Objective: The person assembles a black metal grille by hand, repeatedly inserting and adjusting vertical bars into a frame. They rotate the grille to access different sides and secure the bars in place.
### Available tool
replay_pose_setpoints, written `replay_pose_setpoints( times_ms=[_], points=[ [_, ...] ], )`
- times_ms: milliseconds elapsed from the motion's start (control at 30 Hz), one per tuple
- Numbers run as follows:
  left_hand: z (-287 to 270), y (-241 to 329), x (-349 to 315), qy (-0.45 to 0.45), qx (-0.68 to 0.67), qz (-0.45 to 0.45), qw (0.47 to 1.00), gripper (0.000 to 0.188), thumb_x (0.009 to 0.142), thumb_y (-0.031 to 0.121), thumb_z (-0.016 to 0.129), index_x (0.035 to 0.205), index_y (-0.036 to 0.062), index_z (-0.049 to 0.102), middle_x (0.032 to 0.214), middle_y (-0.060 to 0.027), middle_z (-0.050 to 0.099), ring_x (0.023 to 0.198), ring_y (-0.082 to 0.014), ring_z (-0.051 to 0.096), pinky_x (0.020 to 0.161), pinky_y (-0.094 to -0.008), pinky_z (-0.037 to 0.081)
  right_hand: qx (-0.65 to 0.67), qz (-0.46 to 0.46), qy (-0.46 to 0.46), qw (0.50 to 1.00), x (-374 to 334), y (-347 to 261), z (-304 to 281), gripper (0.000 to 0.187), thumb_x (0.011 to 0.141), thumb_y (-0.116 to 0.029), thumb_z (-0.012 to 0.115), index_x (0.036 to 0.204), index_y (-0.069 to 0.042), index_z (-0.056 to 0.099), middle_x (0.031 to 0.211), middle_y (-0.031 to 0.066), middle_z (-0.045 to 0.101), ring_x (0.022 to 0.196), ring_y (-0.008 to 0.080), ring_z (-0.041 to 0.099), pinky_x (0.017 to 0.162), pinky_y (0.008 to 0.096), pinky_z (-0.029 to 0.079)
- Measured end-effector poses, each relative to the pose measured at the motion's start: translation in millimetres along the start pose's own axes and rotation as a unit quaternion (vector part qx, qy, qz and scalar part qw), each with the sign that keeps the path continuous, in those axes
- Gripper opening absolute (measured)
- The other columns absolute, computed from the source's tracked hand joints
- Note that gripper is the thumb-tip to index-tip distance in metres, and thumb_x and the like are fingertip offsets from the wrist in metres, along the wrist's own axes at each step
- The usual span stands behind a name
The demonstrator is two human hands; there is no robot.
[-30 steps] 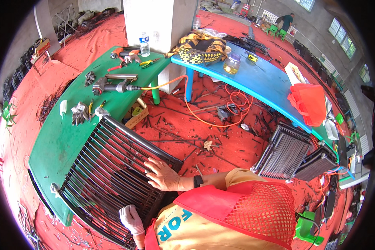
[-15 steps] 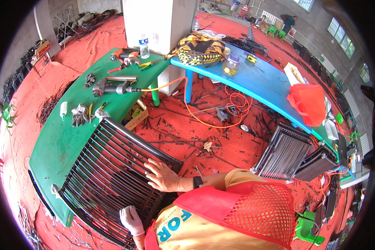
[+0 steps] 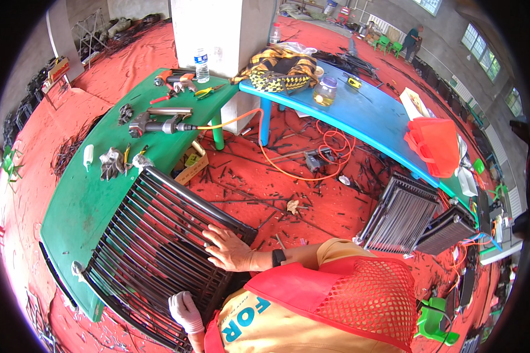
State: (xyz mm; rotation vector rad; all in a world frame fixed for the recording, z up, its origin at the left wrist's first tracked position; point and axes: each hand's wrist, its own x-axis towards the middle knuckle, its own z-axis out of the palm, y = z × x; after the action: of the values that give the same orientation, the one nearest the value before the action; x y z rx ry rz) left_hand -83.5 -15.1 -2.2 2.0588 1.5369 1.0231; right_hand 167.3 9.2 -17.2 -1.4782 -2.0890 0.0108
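Observation:
A panel of black slats (image 3: 153, 232) between two thick side rails leans against the green table (image 3: 70, 217), its far corners resting on the tabletop and wrapped in pale padding. My right hand (image 3: 229, 248), bare with a black band at the wrist, lies open across the near ends of the slats, fingers spread. Lower down, my left hand (image 3: 185, 312) wears a white glove. Its fingers are curled over the slats by the lower side rail; the fingertips are hidden.
On the green table lie a power tool (image 3: 159, 125), pliers (image 3: 207, 92), dark gloves (image 3: 113, 162) and a water bottle (image 3: 202, 66). A blue table (image 3: 371, 120) holds a jar (image 3: 325, 91) and a red bag (image 3: 433, 146). Similar slatted panels (image 3: 400, 215) stand on the scrap-strewn red floor.
Both of my hands keep their places on the panel. My view has shifted very slightly. Far off at the upper right, a person has turned and moved a little.

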Motion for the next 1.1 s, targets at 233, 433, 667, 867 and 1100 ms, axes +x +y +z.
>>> replay_pose_setpoints(
  times_ms=[233,433,667,867,1100],
  points=[
    [-0.4,2.7,0.4,0.002,-0.011,-0.003,1.0,0.011,0.085,0.006,0.055,0.077,0.0014,0.061,0.069,-0.0128,0.056,0.069,-0.0304,0.053,0.065,-0.0395,0.043,0.0,0.005,-0.007,1.0,-0.2,0.2,1.3,0.035,0.084,-0.029,0.064,0.109,-0.004,0.06,0.138,0.0187,0.04,0.135,0.0379,0.032,0.102,0.0502,0.035],
    [-0.6,3.7,0.4,0.006,-0.013,-0.002,1.0,0.012,0.086,0.005,0.055,0.076,0.0013,0.061,0.069,-0.0124,0.056,0.068,-0.0302,0.053,0.065,-0.0395,0.043,0.002,0.008,-0.013,1.0,-0.2,0.0,0.9,0.034,0.084,-0.029,0.064,0.108,-0.004,0.061,0.138,0.019,0.04,0.135,0.0381,0.032,0.104,0.05,0.034],
    [0.2,0.9,0.1,0.004,-0.008,0.004,1.0,0.012,0.086,0.006,0.055,0.077,0.0012,0.061,0.069,-0.0128,0.056,0.068,-0.0304,0.053,0.066,-0.0397,0.043,0.005,-0.001,-0.011,1.0,-0.2,1.3,3.1,0.035,0.085,-0.031,0.062,0.108,-0.004,0.062,0.139,0.0223,0.04,0.135,0.0418,0.031,0.104,0.0546,0.033],
    [-0.1,0.4,-0.2,0.003,-0.012,0.0,1.0,0.012,0.086,0.006,0.055,0.076,0.0011,0.061,0.069,-0.0127,0.056,0.068,-0.0305,0.053,0.066,-0.0395,0.043,-0.001,0.006,-0.005,1.0,-0.5,-0.2,2.9,0.035,0.084,-0.03,0.064,0.108,-0.004,0.062,0.138,0.0189,0.042,0.135,0.0383,0.032,0.106,0.0504,0.032],
    [-0.6,1.9,-0.1,0.002,-0.012,-0.001,1.0,0.012,0.086,0.006,0.055,0.076,0.0013,0.061,0.07,-0.0125,0.057,0.069,-0.0306,0.053,0.066,-0.0399,0.043,-0.001,0.007,-0.01,1.0,-0.4,0.2,2.2,0.035,0.084,-0.029,0.064,0.108,-0.004,0.061,0.138,0.0187,0.04,0.136,0.0379,0.031,0.106,0.0504,0.032]
  ],
)
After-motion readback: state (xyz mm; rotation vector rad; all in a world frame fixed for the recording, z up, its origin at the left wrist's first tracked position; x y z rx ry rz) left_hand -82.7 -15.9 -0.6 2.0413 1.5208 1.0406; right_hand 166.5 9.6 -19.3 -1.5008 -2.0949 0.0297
